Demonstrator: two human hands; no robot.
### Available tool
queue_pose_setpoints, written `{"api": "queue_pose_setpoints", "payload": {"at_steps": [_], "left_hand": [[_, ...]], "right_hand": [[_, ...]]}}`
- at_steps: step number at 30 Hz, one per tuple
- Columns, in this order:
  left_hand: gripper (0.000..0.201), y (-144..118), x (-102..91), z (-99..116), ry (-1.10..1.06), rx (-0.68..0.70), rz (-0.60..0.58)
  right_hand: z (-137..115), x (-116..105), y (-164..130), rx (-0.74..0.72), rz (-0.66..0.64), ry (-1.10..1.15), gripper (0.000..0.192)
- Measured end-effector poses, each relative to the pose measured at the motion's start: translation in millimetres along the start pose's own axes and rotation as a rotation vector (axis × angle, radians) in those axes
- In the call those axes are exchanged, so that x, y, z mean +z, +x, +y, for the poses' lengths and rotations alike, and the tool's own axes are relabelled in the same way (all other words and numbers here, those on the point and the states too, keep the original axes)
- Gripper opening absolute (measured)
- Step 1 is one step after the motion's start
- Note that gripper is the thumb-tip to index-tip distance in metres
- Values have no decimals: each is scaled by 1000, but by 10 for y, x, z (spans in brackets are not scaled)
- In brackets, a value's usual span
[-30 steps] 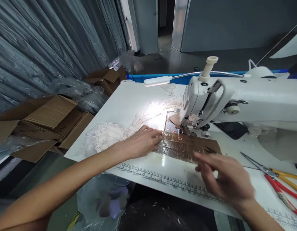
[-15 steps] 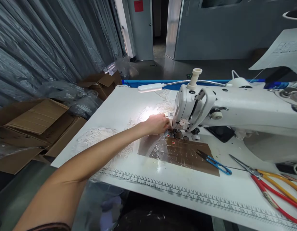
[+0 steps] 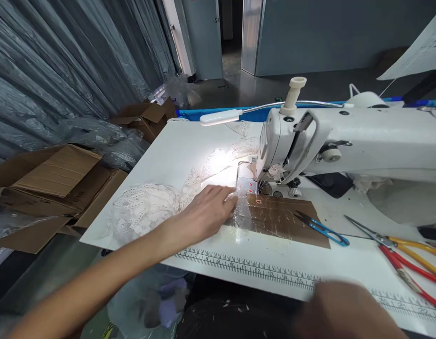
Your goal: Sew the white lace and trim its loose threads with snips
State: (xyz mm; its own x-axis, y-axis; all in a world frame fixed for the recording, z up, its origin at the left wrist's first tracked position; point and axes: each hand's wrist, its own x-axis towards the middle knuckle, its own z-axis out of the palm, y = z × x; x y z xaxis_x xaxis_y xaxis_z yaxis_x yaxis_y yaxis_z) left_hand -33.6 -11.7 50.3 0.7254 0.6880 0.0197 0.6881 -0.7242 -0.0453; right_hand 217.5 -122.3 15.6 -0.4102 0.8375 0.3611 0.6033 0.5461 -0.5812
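Observation:
My left hand (image 3: 210, 212) is low over the table, left of the sewing machine's needle area. Its fingers are bent and pinched on a piece of sheer fabric (image 3: 243, 209), though the fingertips are partly hidden. White eyelet lace (image 3: 143, 207) lies bunched to the left of this wrist, and more runs under the lamp light behind the hand. The white sewing machine (image 3: 277, 141) stands to the right, its presser foot just beyond the fingers. My right hand (image 3: 348, 308) is a blur at the table's front edge, near the printed ruler; its fingers cannot be made out.
Blue thread snips (image 3: 323, 230) lie on the brown board (image 3: 284, 221). Large scissors (image 3: 397, 249) with red and yellow handles are at the right. A lamp (image 3: 221, 117) reaches over the table. Open cardboard boxes (image 3: 59, 174) stand on the left. A ruler strip (image 3: 260, 270) follows the front edge.
My left hand has drawn back from the needle area, toward the left and nearer to me. My right hand has come into view at the bottom right. The view has tilted slightly downward.

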Motion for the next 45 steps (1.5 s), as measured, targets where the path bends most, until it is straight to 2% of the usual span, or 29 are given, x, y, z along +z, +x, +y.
{"api": "queue_pose_setpoints", "payload": {"at_steps": [2,4,6,9,12,14,17,19,21,23,25,31,36,39,45], "left_hand": [[35,-125,119,71,-61,-31,25],[44,-125,238,75,-123,-42,48],[48,-39,312,9,-176,-23,61],[50,131,309,-175,-230,17,56],[49,258,244,-331,-269,40,72],[41,313,225,-349,-294,73,137],[26,359,273,-243,-347,191,226],[23,363,332,-143,-372,260,221],[22,353,385,-71,-372,276,193],[20,340,420,-40,-369,257,179],[19,332,438,-36,-374,233,181],[22,345,442,-31,-375,167,209],[22,354,460,-11,-407,135,297],[21,367,493,-16,-459,174,338],[21,374,573,-42,-429,284,287]], "right_hand": [[152,105,272,-32,32,-26,37],[311,206,536,-114,22,-93,40],[448,282,731,-189,-56,-170,42],[581,323,857,-180,-144,-210,43],[650,284,872,-151,-152,-124,42],[678,241,879,-138,-148,-20,43],[711,195,898,-81,-149,137,47],[734,189,898,-16,-131,205,47],[759,203,878,54,-56,222,43],[778,225,846,100,36,179,40],[785,247,817,86,66,100,39],[759,292,828,-29,-72,-164,41],[788,307,835,-53,-94,-198,39],[801,311,825,-63,-94,-210,39],[781,329,828,-96,-78,-237,40]]}}
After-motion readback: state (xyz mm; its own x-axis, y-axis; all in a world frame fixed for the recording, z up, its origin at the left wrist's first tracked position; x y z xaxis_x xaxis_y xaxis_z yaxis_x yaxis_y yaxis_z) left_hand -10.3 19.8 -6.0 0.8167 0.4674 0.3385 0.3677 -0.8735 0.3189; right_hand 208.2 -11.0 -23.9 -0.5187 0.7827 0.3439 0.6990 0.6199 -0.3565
